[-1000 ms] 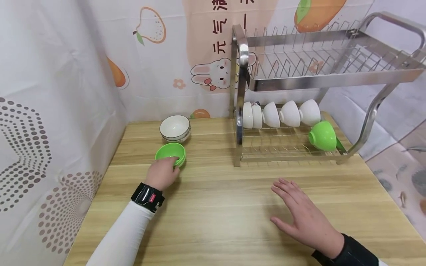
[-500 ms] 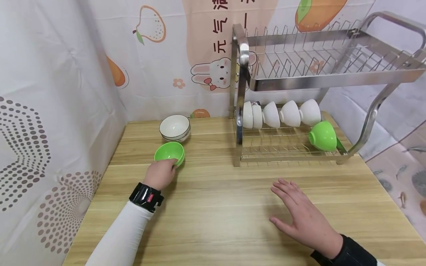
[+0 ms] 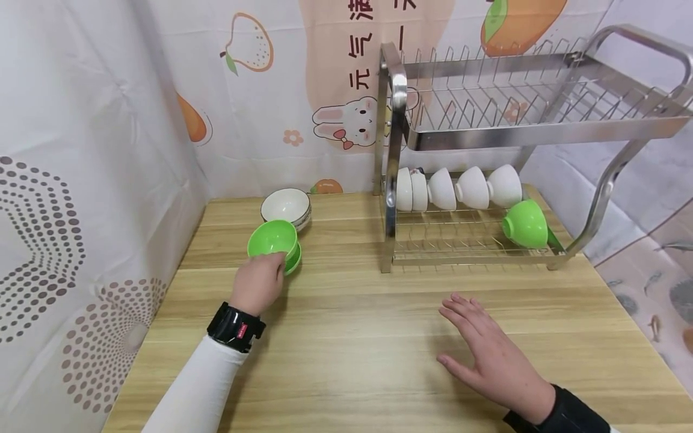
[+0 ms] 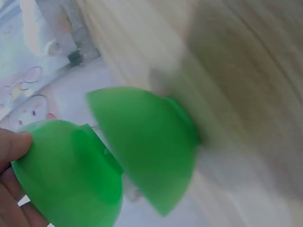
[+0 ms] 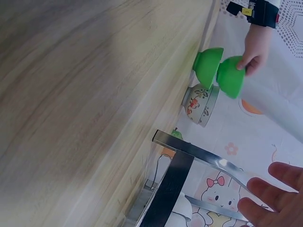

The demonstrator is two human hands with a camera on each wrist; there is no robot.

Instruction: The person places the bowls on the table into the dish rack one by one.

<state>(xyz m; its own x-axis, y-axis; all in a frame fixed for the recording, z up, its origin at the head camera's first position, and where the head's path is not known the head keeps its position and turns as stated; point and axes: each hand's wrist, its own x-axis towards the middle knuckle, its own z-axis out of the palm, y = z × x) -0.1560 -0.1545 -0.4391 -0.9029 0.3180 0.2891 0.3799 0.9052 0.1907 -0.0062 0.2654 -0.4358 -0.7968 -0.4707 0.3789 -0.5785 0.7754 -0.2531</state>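
Observation:
My left hand (image 3: 258, 282) pinches the rim of a green bowl (image 3: 272, 236), thumb on one side and fingers on the other. In the left wrist view that held bowl (image 4: 71, 172) is raised clear of the table, its foot near the rim of a second green bowl (image 4: 147, 142). This lower bowl (image 3: 294, 264) stands upright on the table. Just behind them sit stacked white bowls (image 3: 285, 205) with dark rims; the right wrist view shows flowers on their sides. Over the table at right, my right hand (image 3: 495, 355) holds nothing, its fingers extended and thumb apart.
A two-tier metal dish rack (image 3: 395, 162) stands at the back right. Several white bowls (image 3: 472, 187) lie on their sides along its lower tier, with a green bowl (image 3: 526, 224) at the right end. Curtains (image 3: 97, 180) border the wooden table (image 3: 357, 349) at left and back.
My left hand has lifted the upper green bowl out of the lower one, moving it up and slightly left. The lower green bowl stays on the table. My right hand has hardly moved.

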